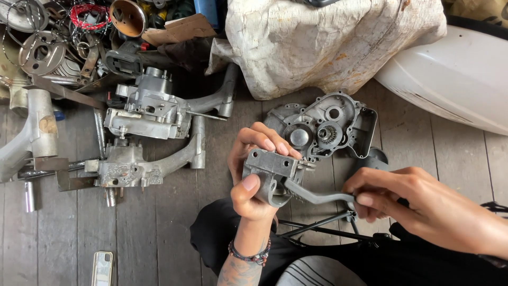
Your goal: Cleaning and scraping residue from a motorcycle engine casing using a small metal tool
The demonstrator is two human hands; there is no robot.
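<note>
My left hand [253, 172] grips a small grey cast-metal housing [270, 168] with bolt holes, thumb on its front and fingers curled over the top. A curved grey metal lever [312, 197] sticks out of the housing to the right. My right hand [407, 204] pinches the far end of that lever. Both are held above my lap, just in front of an open engine case half [323, 127] that lies on the wooden floor with its gears showing.
Two more engine cases with arms [151, 108] [132, 167] lie at the left among scrap parts, rings and wire. A stuffed white sack [328, 42] and a white body panel [455, 79] stand behind. A phone [102, 267] lies bottom left.
</note>
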